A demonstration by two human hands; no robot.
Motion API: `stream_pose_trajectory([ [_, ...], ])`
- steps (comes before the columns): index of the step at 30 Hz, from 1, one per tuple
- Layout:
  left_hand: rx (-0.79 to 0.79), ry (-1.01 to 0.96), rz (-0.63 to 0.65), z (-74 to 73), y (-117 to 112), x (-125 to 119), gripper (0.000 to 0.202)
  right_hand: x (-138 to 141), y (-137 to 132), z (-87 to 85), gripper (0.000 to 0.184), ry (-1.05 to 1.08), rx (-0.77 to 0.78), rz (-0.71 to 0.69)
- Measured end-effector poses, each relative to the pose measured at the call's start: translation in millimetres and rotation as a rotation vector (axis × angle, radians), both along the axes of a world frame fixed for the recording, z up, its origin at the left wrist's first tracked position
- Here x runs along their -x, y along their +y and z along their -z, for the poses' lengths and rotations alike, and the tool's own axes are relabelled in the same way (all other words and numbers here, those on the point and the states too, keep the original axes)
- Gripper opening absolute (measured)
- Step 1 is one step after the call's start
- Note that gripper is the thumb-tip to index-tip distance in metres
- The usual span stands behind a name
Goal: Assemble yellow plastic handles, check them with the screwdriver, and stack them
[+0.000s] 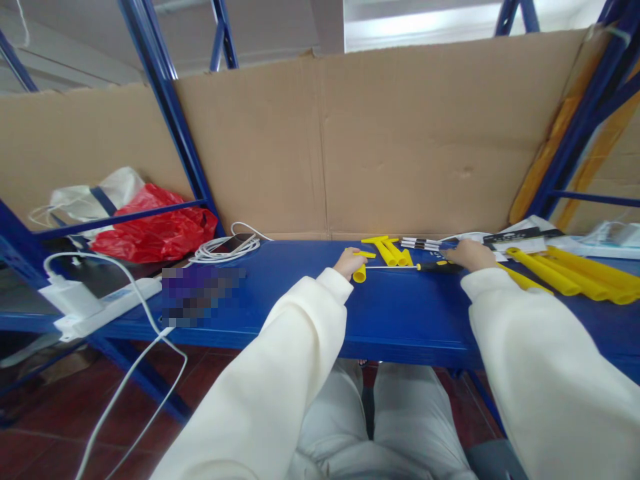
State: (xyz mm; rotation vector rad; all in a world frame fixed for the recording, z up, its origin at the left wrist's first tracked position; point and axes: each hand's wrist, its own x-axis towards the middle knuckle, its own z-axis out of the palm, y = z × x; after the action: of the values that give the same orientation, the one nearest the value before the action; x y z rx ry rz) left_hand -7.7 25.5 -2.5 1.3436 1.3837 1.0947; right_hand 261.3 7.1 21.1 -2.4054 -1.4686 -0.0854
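My left hand [346, 263] is closed around a yellow plastic T-shaped piece [359, 274], its round open end facing me. To its right a screwdriver [439, 267] lies on the table, its thin shaft pointing at the yellow piece. My right hand [474, 255] is just beyond the black and yellow handle, fingertips drawn together low over the tabletop beside some small loose bits [434, 255], probably screws. Whatever is between those fingertips is too small to tell. Behind, more yellow T-shaped pieces [386, 252] lie beside several white rods with dark bands [420, 243].
Long yellow tubes [575, 273] lie at the right on the blue table [295, 260]. A coiled white cable [225, 250] and a phone-like dark object are at the left, near a power strip [107, 310] and a red bag [157, 227]. Cardboard [400, 140] walls the back.
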Motion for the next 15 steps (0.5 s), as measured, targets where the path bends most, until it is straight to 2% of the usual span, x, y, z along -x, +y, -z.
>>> stream_pose_trajectory([
  [5, -0.022, 0.049, 0.016, 0.3, -3, -1, 0.053, 4, 15, -0.9, 0.043, -0.056, -0.003, -0.031],
  [8, -0.046, 0.062, 0.009, 2.3, -1, -2, 0.053, 2, 33, 0.4, 0.039, -0.120, -0.014, -0.126],
  [11, -0.062, 0.057, 0.013, 3.6, 2, -2, 0.051, 1, 53, 2.7, 0.044, -0.141, -0.030, -0.207],
  [15, -0.083, 0.047, -0.005, 4.3, 5, 0, 0.047, 0, 74, 7.7, 0.044, -0.051, -0.046, -0.165],
])
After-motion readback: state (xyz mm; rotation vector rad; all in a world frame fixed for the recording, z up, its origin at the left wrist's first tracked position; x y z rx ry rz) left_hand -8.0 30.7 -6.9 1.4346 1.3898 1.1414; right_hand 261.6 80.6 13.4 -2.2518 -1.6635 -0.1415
